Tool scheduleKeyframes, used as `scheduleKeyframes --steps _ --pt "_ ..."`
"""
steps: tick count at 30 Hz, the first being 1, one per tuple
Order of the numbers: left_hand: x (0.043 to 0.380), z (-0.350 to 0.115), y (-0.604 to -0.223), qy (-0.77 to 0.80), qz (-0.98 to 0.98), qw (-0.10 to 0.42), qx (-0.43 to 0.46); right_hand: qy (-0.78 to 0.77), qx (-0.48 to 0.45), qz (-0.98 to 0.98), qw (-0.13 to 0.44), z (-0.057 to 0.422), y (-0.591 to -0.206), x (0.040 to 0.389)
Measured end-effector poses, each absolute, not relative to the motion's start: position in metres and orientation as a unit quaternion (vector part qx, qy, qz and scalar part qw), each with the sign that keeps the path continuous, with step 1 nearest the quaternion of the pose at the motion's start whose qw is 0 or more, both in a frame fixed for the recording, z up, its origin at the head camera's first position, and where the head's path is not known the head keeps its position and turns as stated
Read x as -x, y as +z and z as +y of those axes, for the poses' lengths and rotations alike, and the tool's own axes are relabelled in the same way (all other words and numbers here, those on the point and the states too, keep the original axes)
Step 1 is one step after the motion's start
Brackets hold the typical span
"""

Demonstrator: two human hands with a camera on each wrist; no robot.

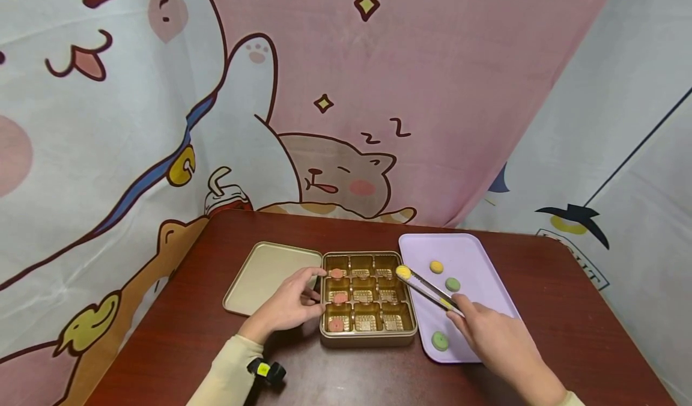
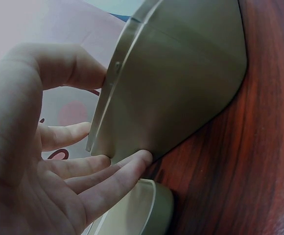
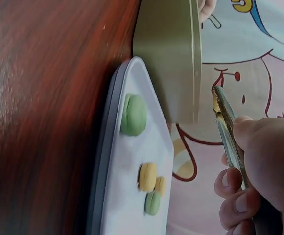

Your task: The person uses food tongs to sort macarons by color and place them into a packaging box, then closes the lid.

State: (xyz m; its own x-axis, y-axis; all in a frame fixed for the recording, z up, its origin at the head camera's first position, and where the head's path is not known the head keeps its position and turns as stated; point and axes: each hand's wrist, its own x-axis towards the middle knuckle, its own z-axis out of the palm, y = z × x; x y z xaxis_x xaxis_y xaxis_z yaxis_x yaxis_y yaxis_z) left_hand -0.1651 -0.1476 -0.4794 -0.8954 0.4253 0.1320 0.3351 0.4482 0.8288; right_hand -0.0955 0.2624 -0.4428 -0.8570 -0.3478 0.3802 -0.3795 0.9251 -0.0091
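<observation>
My right hand (image 1: pixel 500 343) grips metal tongs (image 1: pixel 432 289), with a yellow macaron (image 1: pixel 403 272) at their tips, over the right rim of a gold box (image 1: pixel 369 339). Divided into several compartments, the box has pink macarons (image 1: pixel 336 325) down its left column. My left hand (image 1: pixel 289 301) touches the box's left side; in the left wrist view its thumb (image 2: pixel 85 71) meets the rim and its fairly straight fingers (image 2: pixel 115 191) lie along the wall. Right of the box, a lilac tray (image 1: pixel 481 262) bears green macarons (image 1: pixel 440 340) and yellow macarons (image 1: pixel 436 266), one partly hidden behind the tongs.
A flat gold lid (image 1: pixel 265 274) lies left of the box, partly behind my left hand. Everything stands on a dark reddish-brown wooden table (image 1: pixel 178 340). A cartoon-printed cloth (image 1: pixel 432 63) hangs behind the table. The tray's edge lies close against the box.
</observation>
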Motion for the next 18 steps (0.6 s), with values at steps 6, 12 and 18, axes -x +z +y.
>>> scheduleKeyframes --steps 6,12,18 --pt "0.165 -0.148 -0.48 0.475 0.85 0.05 -0.22 0.04 -0.234 -0.945 0.227 0.254 -0.442 0.091" --pt "0.166 -0.148 -0.48 0.475 0.851 0.05 -0.219 0.029 -0.262 -0.931 0.252 0.247 -0.445 0.085" --pt "0.165 -0.147 -0.48 0.476 0.85 0.05 -0.219 0.015 -0.275 -0.933 0.234 0.237 -0.444 0.077"
